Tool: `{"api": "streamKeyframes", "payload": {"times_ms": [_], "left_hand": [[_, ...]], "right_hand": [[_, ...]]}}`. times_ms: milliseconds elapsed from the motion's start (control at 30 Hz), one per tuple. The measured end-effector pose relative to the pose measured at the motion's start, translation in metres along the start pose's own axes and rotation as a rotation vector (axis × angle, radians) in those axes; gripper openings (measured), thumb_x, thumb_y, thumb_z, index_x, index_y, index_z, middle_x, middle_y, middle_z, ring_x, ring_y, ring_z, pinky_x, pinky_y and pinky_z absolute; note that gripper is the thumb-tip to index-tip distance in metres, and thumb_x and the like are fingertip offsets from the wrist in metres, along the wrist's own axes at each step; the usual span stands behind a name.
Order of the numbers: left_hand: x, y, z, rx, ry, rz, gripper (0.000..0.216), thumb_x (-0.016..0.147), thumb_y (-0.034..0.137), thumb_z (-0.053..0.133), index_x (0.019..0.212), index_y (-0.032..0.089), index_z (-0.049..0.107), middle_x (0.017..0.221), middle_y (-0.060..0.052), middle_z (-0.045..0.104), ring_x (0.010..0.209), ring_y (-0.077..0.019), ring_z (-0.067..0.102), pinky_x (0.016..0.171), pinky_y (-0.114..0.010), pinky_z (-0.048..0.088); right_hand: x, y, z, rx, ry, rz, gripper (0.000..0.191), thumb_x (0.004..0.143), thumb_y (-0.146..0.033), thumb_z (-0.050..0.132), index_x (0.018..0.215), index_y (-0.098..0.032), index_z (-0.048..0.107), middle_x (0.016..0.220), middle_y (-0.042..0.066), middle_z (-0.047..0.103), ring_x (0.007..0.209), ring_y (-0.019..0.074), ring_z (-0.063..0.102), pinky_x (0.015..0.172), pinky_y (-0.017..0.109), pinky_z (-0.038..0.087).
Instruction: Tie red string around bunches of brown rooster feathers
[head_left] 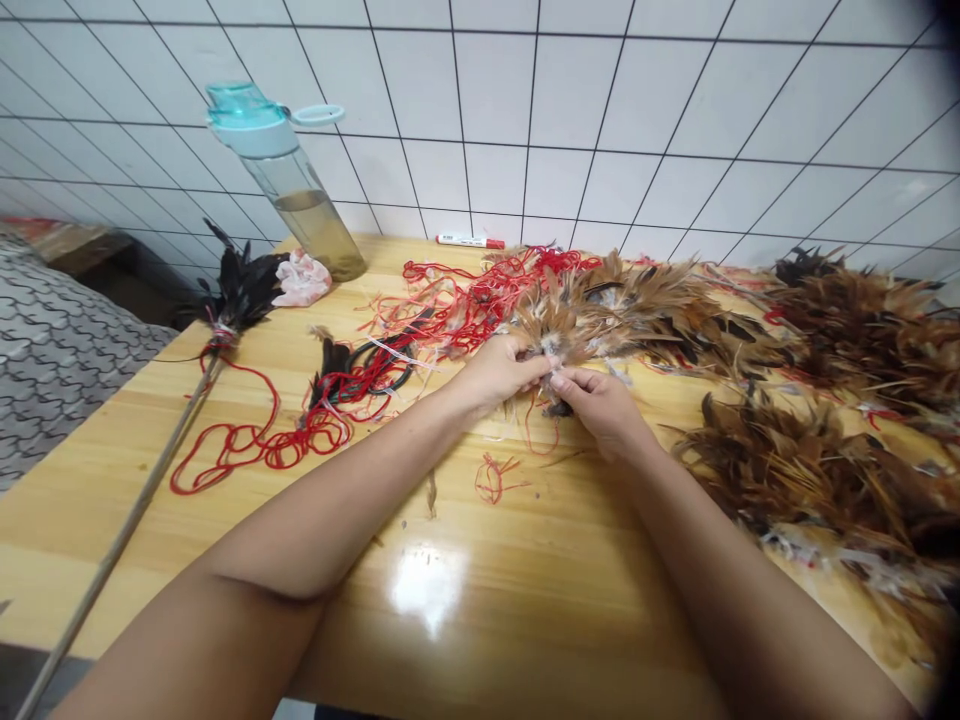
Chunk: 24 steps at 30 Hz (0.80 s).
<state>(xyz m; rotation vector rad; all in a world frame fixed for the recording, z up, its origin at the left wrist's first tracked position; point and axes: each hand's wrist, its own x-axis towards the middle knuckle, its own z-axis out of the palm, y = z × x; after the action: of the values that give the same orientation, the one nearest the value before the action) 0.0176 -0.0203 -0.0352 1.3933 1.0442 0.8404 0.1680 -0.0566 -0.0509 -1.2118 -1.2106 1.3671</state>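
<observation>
My left hand [506, 373] and my right hand [602, 402] meet over the middle of the table, thumbs and fingertips pinched together. Between them is the pale, downy base of a brown feather bunch [553, 318], its tips fanned toward the wall. Something small and dark pokes out below my fingers, too blurred to name. A thin red thread loop [541, 440] hangs or lies just under the hands. Nearer to me rests a small snarl of red thread [490, 480]. Tangled red string [480, 300] is heaped behind my left hand.
Brown feather heaps [817, 465] cover the right side. At left, a long stick [150, 490] with black feathers [244, 285] tied on crosses the table edge, trailing red string. A water bottle [315, 215], crumpled tissue [302, 278] and red-and-white marker [469, 241] stand or lie toward the tiled wall [495, 80].
</observation>
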Motion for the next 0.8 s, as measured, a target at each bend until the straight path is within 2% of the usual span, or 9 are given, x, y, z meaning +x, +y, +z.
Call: {"api": "streamKeyframes", "payload": {"times_ms": [200,333,433,667,800], "left_hand": [[-0.003,0.006,-0.003,0.201,-0.078,0.032,0.030,0.073,0.036,0.064,0.056,0.014,0.053,0.050,0.002,0.052,0.047,-0.0066,0.043,0.046,-0.020,0.027],[-0.004,0.009,-0.003,0.214,-0.140,0.056,0.028,0.077,0.035,0.060,0.061,0.012,0.061,0.059,-0.002,0.063,0.054,-0.0099,0.054,0.051,-0.021,0.037],[-0.004,0.010,-0.003,0.222,-0.147,0.078,0.029,0.079,0.033,0.059,0.060,0.012,0.062,0.061,-0.003,0.065,0.056,-0.0102,0.055,0.054,-0.021,0.039],[-0.006,0.010,0.005,-0.074,-0.076,0.094,0.027,0.074,0.037,0.069,0.079,0.013,0.057,0.071,-0.002,0.065,0.062,-0.0097,0.057,0.060,-0.022,0.042],[-0.007,0.009,0.009,-0.023,0.021,0.150,0.023,0.076,0.034,0.066,0.078,0.014,0.056,0.069,0.002,0.058,0.061,-0.0067,0.049,0.058,-0.020,0.038]], "right_hand": [[0.000,-0.002,-0.001,0.007,-0.075,0.004,0.032,0.056,-0.047,0.081,0.057,-0.019,0.066,0.057,0.000,0.061,0.062,0.0140,0.055,0.061,0.026,0.045],[0.001,0.001,-0.001,-0.009,-0.060,-0.019,0.032,0.061,-0.048,0.077,0.057,-0.019,0.066,0.062,0.001,0.062,0.066,0.0142,0.055,0.062,0.026,0.043],[0.000,0.001,-0.001,-0.038,-0.035,-0.016,0.033,0.063,-0.049,0.074,0.058,-0.017,0.065,0.062,0.000,0.060,0.063,0.0117,0.050,0.060,0.024,0.040],[-0.001,-0.004,-0.003,0.135,0.015,0.039,0.031,0.064,-0.045,0.074,0.061,-0.019,0.057,0.054,-0.005,0.047,0.049,0.0076,0.031,0.046,0.022,0.024],[0.002,-0.003,-0.007,0.266,0.075,0.055,0.028,0.060,-0.038,0.078,0.065,-0.019,0.057,0.056,-0.007,0.043,0.047,0.0060,0.026,0.043,0.022,0.019]]}}
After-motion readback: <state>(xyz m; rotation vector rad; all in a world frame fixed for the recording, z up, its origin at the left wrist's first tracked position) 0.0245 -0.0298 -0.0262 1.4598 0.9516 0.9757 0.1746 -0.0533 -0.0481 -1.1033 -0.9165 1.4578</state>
